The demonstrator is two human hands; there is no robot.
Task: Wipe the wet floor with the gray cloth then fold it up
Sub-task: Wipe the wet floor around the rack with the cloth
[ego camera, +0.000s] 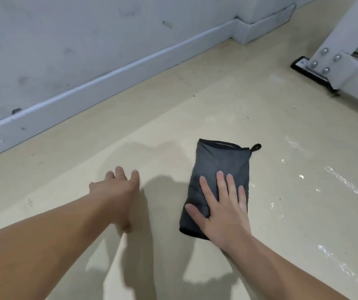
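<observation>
The gray cloth [219,161] lies folded into a narrow rectangle on the beige floor [173,109], with a small black hanging loop at its far right corner. My right hand [221,204] rests flat on the cloth's near half, fingers spread, palm pressing down. My left hand [117,189] hovers over the bare floor to the left of the cloth, fingers loosely apart, holding nothing. Shiny wet streaks [344,182] glisten on the floor to the right of the cloth. A faint damp patch [143,148] shows to the cloth's left.
A white wall with a skirting board [109,81] runs diagonally across the back left. At the far right stands a white furniture leg with bolts [329,61] on a black foot [312,72].
</observation>
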